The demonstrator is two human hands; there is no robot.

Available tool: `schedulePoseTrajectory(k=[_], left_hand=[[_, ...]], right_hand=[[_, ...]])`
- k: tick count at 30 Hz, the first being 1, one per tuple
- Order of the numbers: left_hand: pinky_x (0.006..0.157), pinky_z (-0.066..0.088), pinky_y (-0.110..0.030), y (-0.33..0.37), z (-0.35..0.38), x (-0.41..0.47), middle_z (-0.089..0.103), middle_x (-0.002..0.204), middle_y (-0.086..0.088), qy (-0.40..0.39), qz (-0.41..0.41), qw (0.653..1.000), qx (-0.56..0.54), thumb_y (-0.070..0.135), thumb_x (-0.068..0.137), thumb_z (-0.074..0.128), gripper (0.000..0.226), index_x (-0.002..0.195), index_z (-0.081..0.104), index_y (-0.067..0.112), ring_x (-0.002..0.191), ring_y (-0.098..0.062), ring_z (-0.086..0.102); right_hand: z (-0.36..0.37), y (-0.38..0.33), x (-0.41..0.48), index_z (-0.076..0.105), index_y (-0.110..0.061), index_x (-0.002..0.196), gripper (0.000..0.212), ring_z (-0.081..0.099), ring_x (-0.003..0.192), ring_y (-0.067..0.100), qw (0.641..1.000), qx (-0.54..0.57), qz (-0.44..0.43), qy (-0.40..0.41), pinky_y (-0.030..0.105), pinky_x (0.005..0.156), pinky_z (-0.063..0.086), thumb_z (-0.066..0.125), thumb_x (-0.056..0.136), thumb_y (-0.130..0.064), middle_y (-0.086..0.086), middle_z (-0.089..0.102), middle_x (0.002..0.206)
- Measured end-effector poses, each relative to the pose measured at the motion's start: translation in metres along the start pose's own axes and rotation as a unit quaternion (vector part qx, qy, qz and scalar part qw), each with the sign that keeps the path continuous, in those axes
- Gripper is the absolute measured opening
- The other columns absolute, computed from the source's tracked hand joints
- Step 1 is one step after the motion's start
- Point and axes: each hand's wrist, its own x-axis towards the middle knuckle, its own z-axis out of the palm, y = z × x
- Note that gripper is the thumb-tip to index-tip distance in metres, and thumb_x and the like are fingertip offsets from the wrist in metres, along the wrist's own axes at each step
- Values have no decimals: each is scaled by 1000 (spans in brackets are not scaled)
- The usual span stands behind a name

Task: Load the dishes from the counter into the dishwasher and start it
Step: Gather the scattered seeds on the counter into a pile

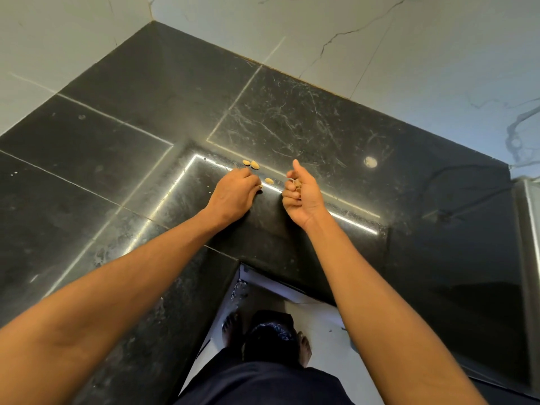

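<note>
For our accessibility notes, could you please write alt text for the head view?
A person's left hand pinches one of several small tan pieces lying on a black stone counter, while the right hand cups more of them.

Head view, looking down. L-shaped black marble desk point(117, 159) set in a corner of white veined walls point(380, 39).
- Left hand point(235, 192): palm down, just beyond the desk's inner front corner, fingertips curled onto a tan piece point(260, 186).
- Right hand point(302, 197): just beside the left, palm turned up, thumb out, fingers cupped round tan bits point(296, 185).
- Loose tan pieces on the desk: a pair point(251, 164) just beyond the left fingertips, one point(269, 181) between the hands.
- Pale round spot point(370, 162) on the desk, toward the right wall.
- Below the front edge: bare feet point(232, 328) on a light floor point(321, 320).
</note>
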Motion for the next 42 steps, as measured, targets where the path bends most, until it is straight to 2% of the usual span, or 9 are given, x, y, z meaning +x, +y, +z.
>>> schedulePoseTrajectory(k=[11, 18, 21, 24, 26, 28, 31, 38, 42], left_hand=[[68, 40, -24, 23, -17, -4, 54, 77, 7, 64, -55, 988, -132, 18, 91, 63, 12, 91, 75, 16, 73, -9, 48], [79, 48, -31, 43, -18, 2, 56, 94, 5, 34, -90, 983, -156, 29, 83, 73, 43, 125, 64, 26, 90, -13, 52], [84, 48, -22, 30, -19, 2, 60, 98, 2, 48, -138, 963, -228, 35, 73, 84, 51, 119, 69, 23, 89, -9, 57], [84, 52, -34, 5, -17, -6, 58, 96, 6, 40, -173, 971, -162, 48, 72, 80, 52, 118, 70, 27, 93, -15, 59], [81, 52, -40, -7, -13, -16, 52, 95, 7, 11, -171, 979, -108, 55, 74, 75, 55, 120, 70, 25, 94, -21, 57], [79, 49, -41, -13, -10, -26, 46, 94, 8, 6, -142, 987, -73, 61, 77, 69, 55, 118, 71, 25, 90, -21, 52], [75, 46, -42, -9, -7, -28, 45, 91, 9, 33, -141, 988, -57, 62, 79, 64, 48, 113, 73, 30, 85, -19, 48], [73, 33, -36, 13, -7, -19, 54, 90, 10, 25, -156, 987, -14, 46, 90, 65, 18, 93, 77, 34, 91, -17, 49], [73, 31, -35, 20, -4, -12, 61, 93, 8, 11, -137, 990, 43, 35, 95, 57, 20, 88, 71, 24, 89, -18, 55]], right_hand=[[30, 14, 6, 57, -15, 70, 37, 41, 43, 9, 972, -211, -12, 104, 20, 38, 27, 55, 99, -38, 2, 52, 57], [20, 6, 9, 53, -16, 67, 42, 38, 39, 5, 991, -121, 23, 54, 16, 33, 25, 57, 98, -45, -3, 49, 59], [17, 3, 11, 47, -18, 66, 41, 31, 36, 4, 993, -97, 29, 53, 15, 30, 19, 56, 100, -40, 0, 45, 62], [18, 4, 14, 42, -20, 65, 46, 25, 41, 9, 982, -159, -25, 96, 22, 36, 20, 58, 98, -47, -2, 38, 56], [17, 4, 19, 39, -20, 60, 50, 30, 48, 15, 931, -312, -127, 144, 29, 47, 25, 54, 98, -50, 1, 36, 56], [13, 4, 23, 40, -17, 57, 54, 40, 54, 19, 834, -476, -229, 162, 34, 54, 31, 48, 100, -49, 6, 43, 57], [4, 5, 20, 39, -16, 57, 56, 44, 54, 18, 738, -594, -287, 143, 34, 54, 34, 46, 102, -48, 7, 49, 57], [10, 15, 17, 42, -18, 55, 56, 51, 62, 24, 648, -694, -280, 143, 34, 60, 35, 43, 102, -50, -1, 49, 58], [6, 19, 16, 37, -19, 53, 58, 44, 54, 19, 637, -699, -293, 140, 31, 56, 29, 46, 101, -49, -4, 41, 51]])
